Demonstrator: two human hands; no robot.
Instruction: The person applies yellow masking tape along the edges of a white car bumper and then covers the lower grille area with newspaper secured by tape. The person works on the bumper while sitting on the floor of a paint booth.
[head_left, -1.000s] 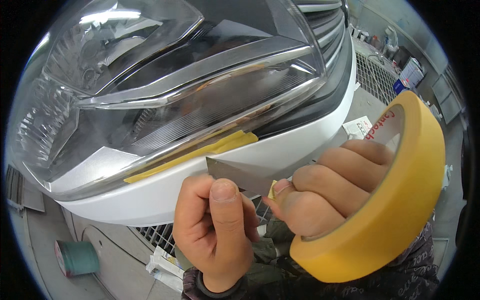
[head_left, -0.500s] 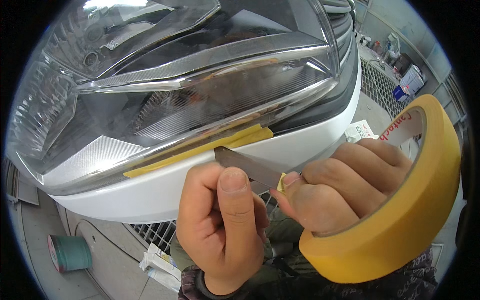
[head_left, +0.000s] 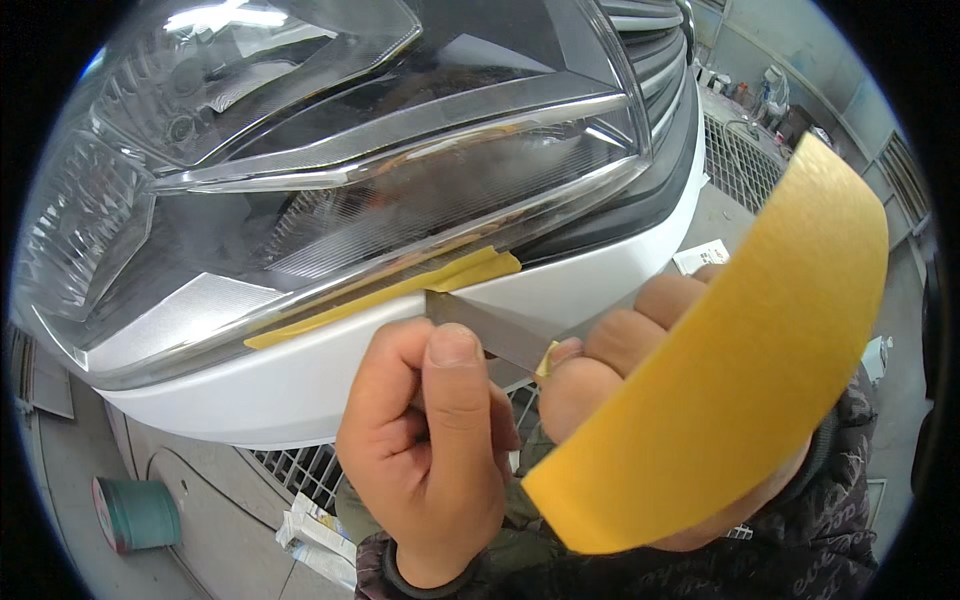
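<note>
My left hand [head_left: 425,430] is closed, thumb and forefinger pinched at the left end of a thin, flat grey strip [head_left: 500,328]. The strip's far corner meets the edge of the white car panel. Its other end is pinched in my right hand [head_left: 580,385], where a small yellow tape piece [head_left: 546,360] shows at the fingertips. A wide roll of yellow masking tape [head_left: 720,390] hangs around my right hand and hides much of it. Just above the strip, yellow masking tape [head_left: 385,302] runs along the lower edge of the headlight [head_left: 400,210], its right end folded and slightly raised.
The white bumper panel [head_left: 200,408] curves beneath the headlight. A green cylindrical container [head_left: 140,513] stands on the floor at lower left, near a dark cable [head_left: 215,485]. Metal floor grating [head_left: 740,160] and assorted bottles [head_left: 740,92] are at the far right.
The tape roll has turned so its outer face is toward me, covering more of my right hand. Both hands and the strip have shifted slightly left in the picture, as has the car.
</note>
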